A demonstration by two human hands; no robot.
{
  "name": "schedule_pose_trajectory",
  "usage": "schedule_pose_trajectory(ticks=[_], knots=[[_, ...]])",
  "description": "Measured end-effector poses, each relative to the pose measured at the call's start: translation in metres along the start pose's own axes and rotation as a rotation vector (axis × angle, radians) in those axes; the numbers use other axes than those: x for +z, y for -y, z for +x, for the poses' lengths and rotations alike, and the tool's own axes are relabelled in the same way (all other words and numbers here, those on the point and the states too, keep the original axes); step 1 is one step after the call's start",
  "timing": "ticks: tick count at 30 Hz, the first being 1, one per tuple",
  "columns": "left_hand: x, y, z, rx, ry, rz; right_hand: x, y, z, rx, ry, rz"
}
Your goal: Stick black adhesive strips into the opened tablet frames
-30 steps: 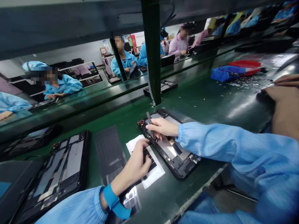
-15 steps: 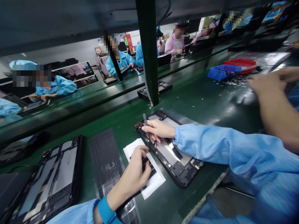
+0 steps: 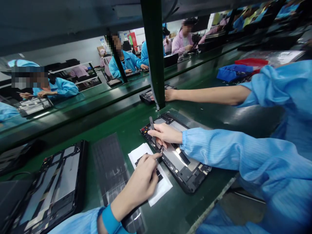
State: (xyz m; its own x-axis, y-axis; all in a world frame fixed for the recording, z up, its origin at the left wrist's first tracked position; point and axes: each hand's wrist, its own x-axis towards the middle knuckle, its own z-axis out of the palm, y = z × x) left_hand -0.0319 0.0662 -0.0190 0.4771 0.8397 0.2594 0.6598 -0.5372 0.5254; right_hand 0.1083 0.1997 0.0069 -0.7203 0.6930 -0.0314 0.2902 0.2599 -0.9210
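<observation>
An opened tablet (image 3: 180, 159) lies at an angle on the green bench, its inner parts facing up. My right hand (image 3: 166, 134) is closed around grey tweezers (image 3: 151, 122) above its left part; the tips are low among the inner parts, too small to make out clearly. My left hand (image 3: 143, 177) lies over a white sheet (image 3: 162, 193) bearing black strips. Its index finger stretches out to the tablet's near left edge, close to the tweezer tips, while the other fingers are loosely curled. I see nothing held in it.
Left of the sheet lies a dark film strip (image 3: 108, 165), then another opened tablet (image 3: 57, 185). A co-worker's arm (image 3: 207, 96) reaches across behind my tablet to a device (image 3: 146, 95) by the green post (image 3: 154, 58). Blue (image 3: 232, 73) and red (image 3: 252, 62) bins stand right.
My left index finger has extended from the sheet to the tablet's edge. The right hand and tweezers have barely moved. A co-worker's arm has swung in from the right to the device behind the post.
</observation>
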Motion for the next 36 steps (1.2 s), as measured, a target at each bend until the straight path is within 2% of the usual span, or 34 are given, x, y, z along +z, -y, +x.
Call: schedule_pose_trajectory(ticks=[4, 9, 13, 18, 23, 27, 32, 36], knots=[[0.000, -0.002, -0.001, 0.029, -0.012, 0.061, 0.002, -0.001, -0.002, -0.038, -0.039, -0.046], [0.000, 0.000, 0.001, -0.003, -0.056, 0.148, 0.003, -0.006, -0.001, -0.086, -0.086, -0.008], [0.001, -0.003, 0.004, 0.045, -0.006, 0.244, 0.003, -0.006, 0.001, -0.045, -0.092, 0.080], [0.001, -0.016, -0.002, 0.112, 0.082, 0.296, 0.003, -0.004, 0.001, -0.009, -0.090, 0.150], [0.003, -0.013, -0.007, -0.013, -0.035, 0.217, 0.002, -0.004, 0.000, -0.022, -0.064, 0.159], [0.011, -0.010, -0.006, -0.084, -0.038, 0.125, 0.001, -0.003, 0.000, -0.041, -0.058, 0.150], [0.028, -0.034, -0.007, -0.215, -0.101, -0.043, 0.004, 0.000, 0.001, -0.046, -0.049, 0.129], [0.025, -0.054, -0.006, -0.277, -0.103, -0.100, -0.006, 0.005, 0.000, -0.065, -0.122, 0.057]])
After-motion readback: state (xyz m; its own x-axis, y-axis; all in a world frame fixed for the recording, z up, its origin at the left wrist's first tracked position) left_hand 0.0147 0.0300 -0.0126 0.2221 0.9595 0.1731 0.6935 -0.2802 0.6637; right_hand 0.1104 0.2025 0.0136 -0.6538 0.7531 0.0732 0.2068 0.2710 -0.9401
